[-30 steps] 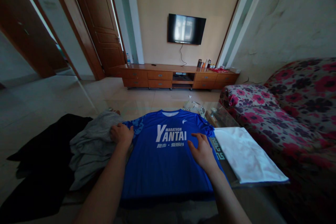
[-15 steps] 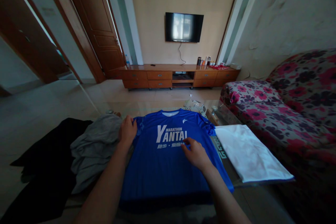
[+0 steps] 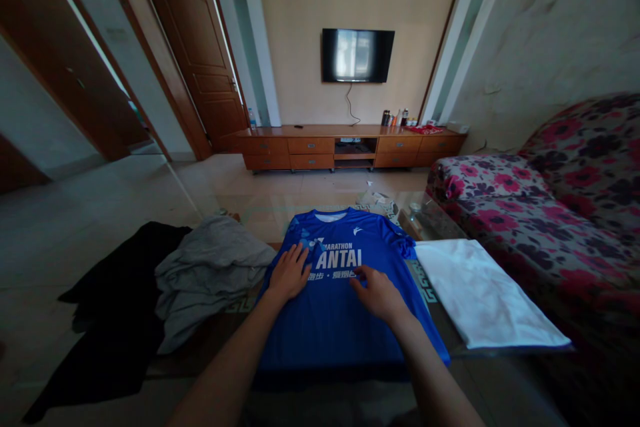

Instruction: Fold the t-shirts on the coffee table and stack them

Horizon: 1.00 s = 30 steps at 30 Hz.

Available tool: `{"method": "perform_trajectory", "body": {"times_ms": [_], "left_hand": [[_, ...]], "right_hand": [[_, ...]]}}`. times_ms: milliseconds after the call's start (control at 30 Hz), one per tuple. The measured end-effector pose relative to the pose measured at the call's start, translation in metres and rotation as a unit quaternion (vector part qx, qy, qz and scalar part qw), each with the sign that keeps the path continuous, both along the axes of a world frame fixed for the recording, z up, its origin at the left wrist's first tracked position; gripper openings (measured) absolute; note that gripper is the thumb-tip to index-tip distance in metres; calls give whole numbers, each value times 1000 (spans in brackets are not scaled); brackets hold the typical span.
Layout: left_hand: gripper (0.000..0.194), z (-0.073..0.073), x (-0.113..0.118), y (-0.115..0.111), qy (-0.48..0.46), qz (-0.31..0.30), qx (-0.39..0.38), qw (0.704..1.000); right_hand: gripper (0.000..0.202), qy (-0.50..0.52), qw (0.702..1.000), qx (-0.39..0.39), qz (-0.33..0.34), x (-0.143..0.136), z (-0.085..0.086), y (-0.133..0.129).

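Observation:
A blue T-shirt (image 3: 345,327) with white lettering lies front up on the glass table, its collar away from me. Its left sleeve side is now folded in over the chest and covers the first letter of the print. My left hand (image 3: 290,272) rests flat on that folded part, fingers stretched out. Over the right of the lettering is my right hand (image 3: 377,292), its fingers bent and apart, touching or just above the cloth with nothing held. The shirt's right sleeve (image 3: 397,240) still spreads outward, close to a folded white garment (image 3: 490,293).
Left of the shirt are a crumpled grey garment (image 3: 210,273) and a black garment (image 3: 125,293) hanging over the table edge. A flowered sofa (image 3: 500,180) stands at right. A wooden TV cabinet (image 3: 310,147) is at the far wall.
My left hand has moved right from the shirt's left sleeve onto its chest, bringing the sleeve side inward. My right hand stays over the lettering. The view has shifted slightly left.

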<state>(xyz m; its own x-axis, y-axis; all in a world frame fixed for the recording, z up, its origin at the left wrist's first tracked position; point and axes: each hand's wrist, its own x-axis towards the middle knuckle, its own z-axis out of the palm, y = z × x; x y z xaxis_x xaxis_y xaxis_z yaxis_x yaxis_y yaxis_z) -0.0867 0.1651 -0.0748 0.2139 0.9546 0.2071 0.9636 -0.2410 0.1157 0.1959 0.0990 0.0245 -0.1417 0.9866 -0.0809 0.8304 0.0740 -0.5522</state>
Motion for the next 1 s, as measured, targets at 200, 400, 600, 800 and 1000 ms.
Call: {"method": "perform_trajectory", "body": {"times_ms": [200,400,600,800,1000], "left_hand": [[64,-1,-9,-6,-1,-23,-28,999],[76,19,-33,-8,14,14,8,1000],[61,16,-55,-16,-2,57,15,998],[58,5,-59,-19,-8,50,11,999],[63,4,-69,-16,18,44,-45,998]], "right_hand": [[48,-45,998,-30,35,0,-11,0],[65,-139,990,-28,-10,0,-45,5],[67,-215,970,19,-114,34,-89,6],[72,-242,961,29,-128,71,-106,-1],[76,-247,961,-4,-122,73,-102,-11]]}}
